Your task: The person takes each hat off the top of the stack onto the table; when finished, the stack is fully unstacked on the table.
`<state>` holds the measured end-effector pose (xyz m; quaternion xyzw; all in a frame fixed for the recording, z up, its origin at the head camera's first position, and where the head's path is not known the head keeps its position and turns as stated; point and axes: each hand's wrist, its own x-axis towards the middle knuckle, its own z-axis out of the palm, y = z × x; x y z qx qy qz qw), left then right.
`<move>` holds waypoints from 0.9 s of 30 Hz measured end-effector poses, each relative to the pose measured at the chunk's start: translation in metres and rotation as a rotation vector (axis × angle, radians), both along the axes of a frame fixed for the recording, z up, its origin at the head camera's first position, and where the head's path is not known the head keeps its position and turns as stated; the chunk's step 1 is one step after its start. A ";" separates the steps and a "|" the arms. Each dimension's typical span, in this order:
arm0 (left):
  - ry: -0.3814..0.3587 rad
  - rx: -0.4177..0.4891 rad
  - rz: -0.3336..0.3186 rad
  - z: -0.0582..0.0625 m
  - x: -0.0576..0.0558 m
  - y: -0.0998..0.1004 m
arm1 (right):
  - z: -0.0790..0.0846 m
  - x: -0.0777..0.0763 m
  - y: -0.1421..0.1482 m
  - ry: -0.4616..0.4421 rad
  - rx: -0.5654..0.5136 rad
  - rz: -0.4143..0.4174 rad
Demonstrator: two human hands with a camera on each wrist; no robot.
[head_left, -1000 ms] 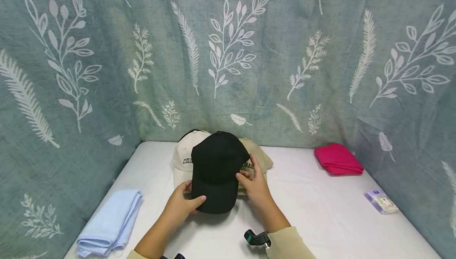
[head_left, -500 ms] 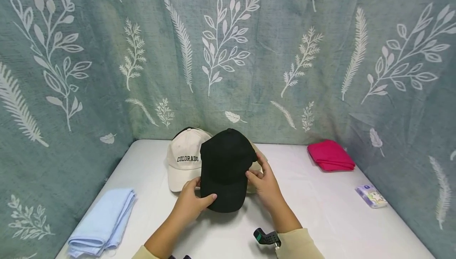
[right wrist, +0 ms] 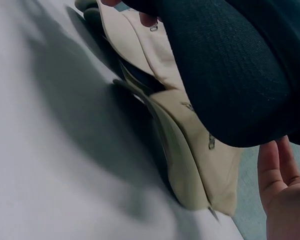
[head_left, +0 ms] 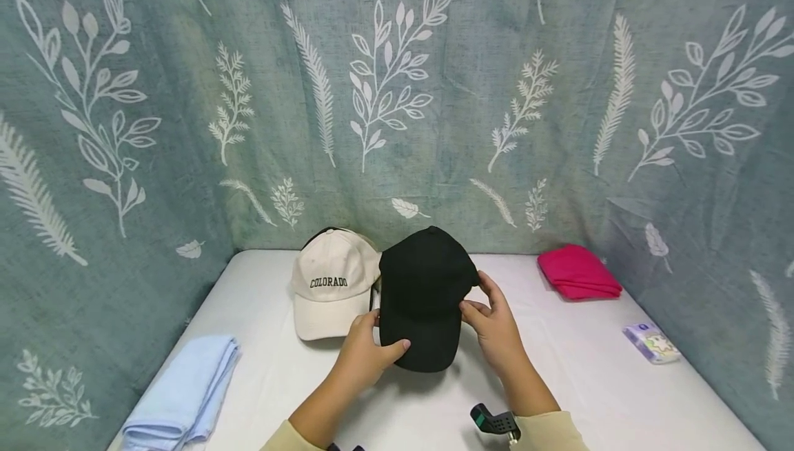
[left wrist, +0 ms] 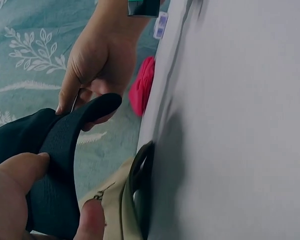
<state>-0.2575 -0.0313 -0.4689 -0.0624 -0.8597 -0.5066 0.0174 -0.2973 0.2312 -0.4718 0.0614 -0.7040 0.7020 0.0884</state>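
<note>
Both hands hold up a plain black baseball cap (head_left: pixel 424 278), its brim pointing down toward me. My left hand (head_left: pixel 367 349) pinches the left edge of the brim, thumb on the front face. At the other side, my right hand (head_left: pixel 498 330) grips the right edge of the crown. A cream cap (head_left: pixel 329 268) lettered COLORADO stands just left of it, a dark cap edge showing behind. The khaki cap (right wrist: pixel 182 155) is hidden behind the black one in the head view; the right wrist view has it standing on the table, below and beyond the black brim.
On the white table (head_left: pixel 533 382), a folded light blue cloth (head_left: pixel 182 389) lies at the left edge. A folded red cloth (head_left: pixel 577 272) is at the back right, with a small purple-and-white packet (head_left: pixel 651 343) nearer. A leaf-patterned curtain (head_left: pixel 397 92) encloses the back and sides.
Both hands have carried the black cap to the right. The cream cap's lettering has come fully into sight, while the khaki cap has become hidden behind the black one.
</note>
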 end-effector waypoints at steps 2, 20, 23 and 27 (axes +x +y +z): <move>0.002 0.009 -0.015 -0.002 0.000 0.008 | 0.000 0.002 0.008 0.003 0.004 -0.010; -0.015 0.115 -0.064 -0.010 -0.006 0.066 | 0.000 0.008 0.056 -0.006 -0.027 -0.083; 0.003 0.102 -0.074 -0.009 -0.010 0.074 | 0.000 0.007 0.064 -0.002 -0.042 -0.094; 0.024 0.094 -0.111 -0.009 -0.017 0.082 | -0.002 0.005 0.073 0.017 -0.074 -0.109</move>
